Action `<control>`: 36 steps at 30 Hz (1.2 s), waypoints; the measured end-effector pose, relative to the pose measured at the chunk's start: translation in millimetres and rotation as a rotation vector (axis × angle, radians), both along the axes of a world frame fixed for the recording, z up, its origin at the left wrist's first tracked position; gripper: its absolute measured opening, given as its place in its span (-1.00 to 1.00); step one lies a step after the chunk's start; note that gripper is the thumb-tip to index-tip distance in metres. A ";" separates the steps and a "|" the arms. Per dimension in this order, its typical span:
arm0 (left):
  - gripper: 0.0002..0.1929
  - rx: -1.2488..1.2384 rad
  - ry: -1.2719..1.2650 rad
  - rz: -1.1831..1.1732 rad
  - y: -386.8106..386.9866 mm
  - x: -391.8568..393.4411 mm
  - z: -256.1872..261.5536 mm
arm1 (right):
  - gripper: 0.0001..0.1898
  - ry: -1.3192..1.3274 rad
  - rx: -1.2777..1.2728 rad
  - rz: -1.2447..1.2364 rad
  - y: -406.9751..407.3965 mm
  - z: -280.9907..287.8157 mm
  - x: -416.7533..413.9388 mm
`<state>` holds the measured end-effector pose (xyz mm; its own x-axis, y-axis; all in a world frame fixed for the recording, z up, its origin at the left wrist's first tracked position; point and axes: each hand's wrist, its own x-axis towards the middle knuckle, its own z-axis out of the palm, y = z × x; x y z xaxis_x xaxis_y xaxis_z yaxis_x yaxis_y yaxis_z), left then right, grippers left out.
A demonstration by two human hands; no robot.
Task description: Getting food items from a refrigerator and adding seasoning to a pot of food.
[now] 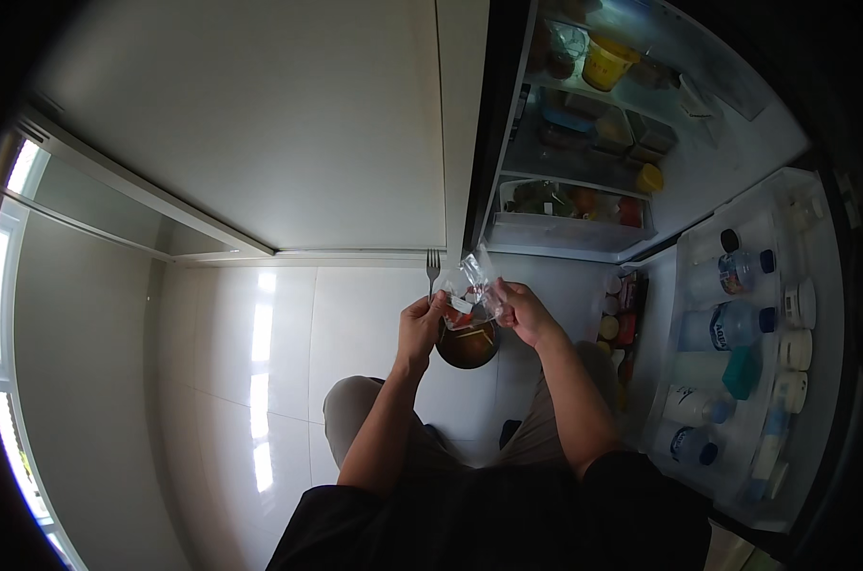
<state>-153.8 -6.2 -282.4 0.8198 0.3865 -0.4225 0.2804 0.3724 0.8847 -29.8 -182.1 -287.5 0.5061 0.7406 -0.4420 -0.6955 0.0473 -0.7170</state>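
Before the open fridge, my left hand (422, 327) holds a metal fork (433, 270), tines pointing away from me, and also touches the left side of a clear plastic bag (474, 275). Something red and a white label show in the bag. The bag's right side is pinched in my right hand (526, 312). Below the bag is a round, dark-rimmed bowl or pan (467, 348) with brownish contents and pale strips; the bag and my hands partly cover it.
The fridge's drawer (574, 227) holds produce; containers and a yellow tub (607, 64) stand on its shelves. Bottles fill the open fridge door (760, 193) at right. A pale cabinet panel (331, 128) rises ahead. Glossy tiles (360, 321) cover the floor around my knees.
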 end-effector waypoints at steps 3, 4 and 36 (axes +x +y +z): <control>-0.65 0.043 0.025 0.038 -2.9 -0.2 1.9 | -0.68 -0.605 -0.266 0.064 8.1 -3.6 -6.2; -0.65 0.038 0.042 0.034 -3.4 -0.7 2.0 | -0.73 -0.638 -0.342 0.107 6.3 -1.0 -5.1; -0.65 -0.364 -0.137 0.345 5.1 -15.8 -25.6 | -0.73 -1.223 -0.551 -0.335 -14.7 -5.9 186.5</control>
<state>-169.6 -1.2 -308.0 0.7276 0.4922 -0.4779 -0.0223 0.7132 0.7006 156.7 -196.8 -293.4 0.8978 0.3846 0.2147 0.3719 -0.4007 -0.8373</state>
